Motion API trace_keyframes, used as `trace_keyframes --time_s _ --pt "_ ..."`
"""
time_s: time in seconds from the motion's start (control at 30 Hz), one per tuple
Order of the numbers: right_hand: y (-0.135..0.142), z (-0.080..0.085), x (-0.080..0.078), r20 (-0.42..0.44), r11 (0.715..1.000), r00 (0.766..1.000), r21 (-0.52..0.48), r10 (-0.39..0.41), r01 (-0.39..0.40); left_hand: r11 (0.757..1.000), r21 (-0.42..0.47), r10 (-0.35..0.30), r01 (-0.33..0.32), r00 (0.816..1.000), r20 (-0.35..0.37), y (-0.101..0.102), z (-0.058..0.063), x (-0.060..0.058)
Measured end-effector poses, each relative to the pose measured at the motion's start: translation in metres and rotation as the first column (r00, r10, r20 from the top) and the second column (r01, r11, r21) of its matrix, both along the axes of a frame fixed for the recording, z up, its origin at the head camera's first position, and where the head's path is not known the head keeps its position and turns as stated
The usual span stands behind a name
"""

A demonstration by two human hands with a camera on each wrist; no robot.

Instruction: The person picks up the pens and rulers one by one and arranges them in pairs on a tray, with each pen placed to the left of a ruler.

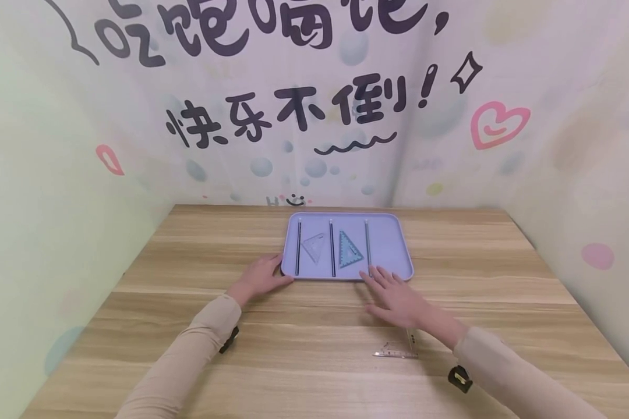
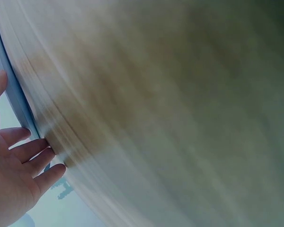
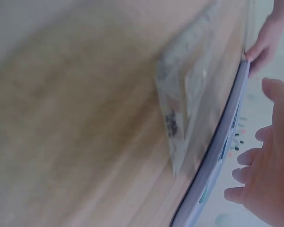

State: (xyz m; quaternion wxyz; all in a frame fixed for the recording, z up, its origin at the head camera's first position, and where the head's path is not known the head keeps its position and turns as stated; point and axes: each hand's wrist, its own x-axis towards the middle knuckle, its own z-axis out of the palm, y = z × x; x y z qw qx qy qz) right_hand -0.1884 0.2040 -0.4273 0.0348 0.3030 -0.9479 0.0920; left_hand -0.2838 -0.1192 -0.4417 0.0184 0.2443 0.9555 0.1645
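Note:
A lilac tray (image 1: 390, 244) lies at the back of the table, with three pencils (image 1: 332, 250) standing lengthwise in it. Between them are a clear set square (image 1: 309, 243) and a blue set square (image 1: 344, 259). My left hand (image 1: 262, 276) touches the tray's front left corner, fingers along its side; the left wrist view shows those fingers (image 2: 35, 151) extended at the rim. Over the front right edge reaches my right hand (image 1: 398, 299), fingers spread and fingertips close to the right pencil's front end. Nearer me, beneath the right forearm, another clear set square (image 1: 396, 353) sits on the table.
The wooden table (image 1: 314, 378) meets a printed curtain (image 1: 241, 174) behind the tray. Pale side walls (image 1: 42, 233) enclose the left and right. Dark wrist-worn devices (image 1: 459, 378) hang under both sleeves.

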Motion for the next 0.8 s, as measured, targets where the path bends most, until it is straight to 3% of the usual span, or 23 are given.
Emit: trace_keyframes --time_s 0.4,0.8 --pt "0.008 -0.004 0.030 -0.039 0.991 0.992 0.064 0.118 -0.115 1.000 0.003 -0.009 0.009 1.000 0.002 0.000 0.004 0.001" --pt "0.028 -0.009 0.046 -0.019 0.990 0.992 0.066 0.123 -0.122 1.000 -0.005 -0.008 0.008 1.000 0.003 0.000 0.002 0.001"
